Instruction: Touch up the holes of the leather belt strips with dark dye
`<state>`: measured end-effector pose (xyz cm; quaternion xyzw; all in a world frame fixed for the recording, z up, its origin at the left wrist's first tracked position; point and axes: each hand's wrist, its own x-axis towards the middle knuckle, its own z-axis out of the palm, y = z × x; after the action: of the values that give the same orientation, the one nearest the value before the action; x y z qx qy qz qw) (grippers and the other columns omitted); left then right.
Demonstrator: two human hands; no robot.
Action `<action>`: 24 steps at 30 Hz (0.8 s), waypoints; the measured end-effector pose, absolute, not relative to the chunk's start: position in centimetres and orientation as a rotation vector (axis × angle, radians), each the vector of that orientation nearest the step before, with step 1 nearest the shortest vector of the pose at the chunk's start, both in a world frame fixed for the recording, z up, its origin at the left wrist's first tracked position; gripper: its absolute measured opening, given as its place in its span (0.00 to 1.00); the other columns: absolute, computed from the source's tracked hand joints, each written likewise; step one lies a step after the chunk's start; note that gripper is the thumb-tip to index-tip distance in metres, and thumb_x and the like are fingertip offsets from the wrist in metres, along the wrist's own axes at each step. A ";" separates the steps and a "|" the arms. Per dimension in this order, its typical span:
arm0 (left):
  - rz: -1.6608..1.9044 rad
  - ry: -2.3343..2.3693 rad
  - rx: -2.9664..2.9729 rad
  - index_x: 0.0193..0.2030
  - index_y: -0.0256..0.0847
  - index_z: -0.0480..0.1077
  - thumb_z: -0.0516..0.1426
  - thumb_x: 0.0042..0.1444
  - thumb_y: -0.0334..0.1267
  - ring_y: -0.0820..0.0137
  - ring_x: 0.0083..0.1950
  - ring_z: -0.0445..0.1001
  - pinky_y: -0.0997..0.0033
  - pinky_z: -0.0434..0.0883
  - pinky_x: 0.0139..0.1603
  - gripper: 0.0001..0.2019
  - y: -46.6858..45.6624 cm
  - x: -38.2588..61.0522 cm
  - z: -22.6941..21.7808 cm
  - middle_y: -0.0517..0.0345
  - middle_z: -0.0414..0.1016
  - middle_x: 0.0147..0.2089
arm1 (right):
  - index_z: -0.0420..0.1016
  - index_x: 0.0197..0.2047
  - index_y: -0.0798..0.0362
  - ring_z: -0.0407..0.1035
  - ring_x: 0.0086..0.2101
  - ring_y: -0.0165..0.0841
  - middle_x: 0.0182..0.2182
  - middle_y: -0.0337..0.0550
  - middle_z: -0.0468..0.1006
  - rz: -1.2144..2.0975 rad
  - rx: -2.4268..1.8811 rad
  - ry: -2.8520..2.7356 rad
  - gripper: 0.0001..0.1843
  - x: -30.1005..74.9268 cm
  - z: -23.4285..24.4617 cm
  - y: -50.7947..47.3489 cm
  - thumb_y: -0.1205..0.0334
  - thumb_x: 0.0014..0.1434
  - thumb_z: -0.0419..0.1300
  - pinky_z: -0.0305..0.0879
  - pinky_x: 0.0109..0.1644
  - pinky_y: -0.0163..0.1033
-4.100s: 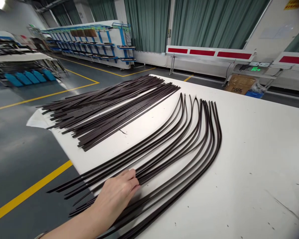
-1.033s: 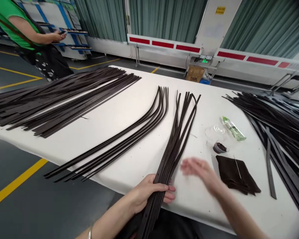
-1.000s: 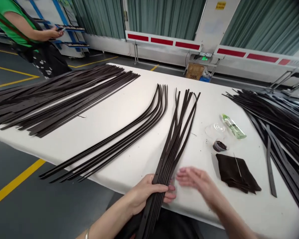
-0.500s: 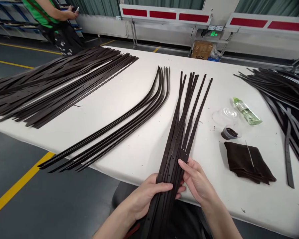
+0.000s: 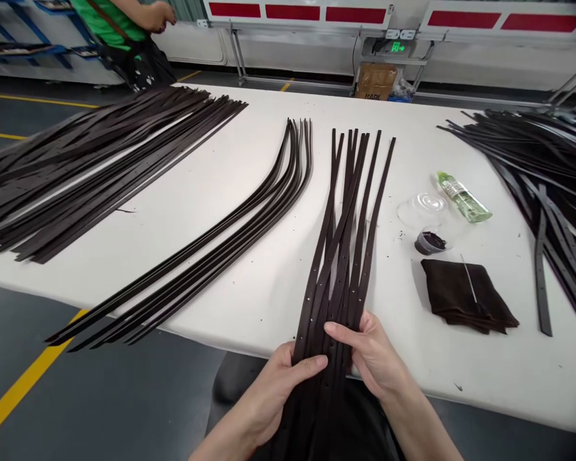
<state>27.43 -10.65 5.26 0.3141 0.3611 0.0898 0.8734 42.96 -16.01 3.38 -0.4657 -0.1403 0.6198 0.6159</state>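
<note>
A bundle of several long dark brown leather straps (image 5: 345, 243) with punched holes lies lengthwise on the white table (image 5: 249, 211), fanned out at its far end. My left hand (image 5: 278, 390) grips the bundle's near end from the left, thumb across the top. From the right, my right hand (image 5: 372, 352) closes on the same straps, fingers laid over them. The near ends hang over the table's front edge toward me.
Curved dark straps (image 5: 211, 250) lie left of the bundle; a big pile of flat straps (image 5: 86, 166) sits far left, another pile (image 5: 547, 173) far right. A folded brown cloth (image 5: 465, 298), small dark cup (image 5: 427, 242), clear lid (image 5: 420, 208) and green bottle (image 5: 461, 197) are at right. A person in green (image 5: 125, 32) stands beyond.
My right hand came in from the right and closed on the bundle beside my left hand. The straps' far ends have spread apart. The view tilted down.
</note>
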 end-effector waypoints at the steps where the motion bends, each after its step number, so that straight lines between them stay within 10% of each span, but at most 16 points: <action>1: 0.206 0.770 0.659 0.46 0.35 0.78 0.66 0.53 0.39 0.62 0.40 0.77 0.64 0.71 0.48 0.15 -10.8 27.5 5.2 0.49 0.81 0.39 | 0.77 0.40 0.55 0.74 0.33 0.33 0.34 0.43 0.79 1.414 -1.071 -0.328 0.14 42.9 3.5 -16.1 0.60 0.51 0.71 0.73 0.40 0.39; 10: 0.215 0.848 0.693 0.34 0.34 0.75 0.66 0.53 0.42 0.75 0.28 0.67 0.78 0.66 0.30 0.11 -11.3 27.8 4.7 0.60 0.72 0.27 | 0.73 0.55 0.51 0.73 0.47 0.39 0.48 0.47 0.78 1.489 -0.942 -0.221 0.20 43.8 3.6 -17.6 0.59 0.60 0.63 0.71 0.49 0.44; 24: 0.252 0.868 0.689 0.45 0.37 0.77 0.70 0.45 0.35 0.63 0.42 0.77 0.65 0.72 0.47 0.18 -11.6 28.1 4.7 0.52 0.82 0.40 | 0.75 0.52 0.49 0.72 0.49 0.39 0.48 0.45 0.79 1.448 -0.973 -0.327 0.18 43.6 3.5 -18.0 0.62 0.58 0.66 0.70 0.52 0.45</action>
<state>28.05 -11.64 4.67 0.3263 0.4110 0.1192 0.8429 43.58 -17.97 3.54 -0.4251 -0.1427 0.6327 0.6313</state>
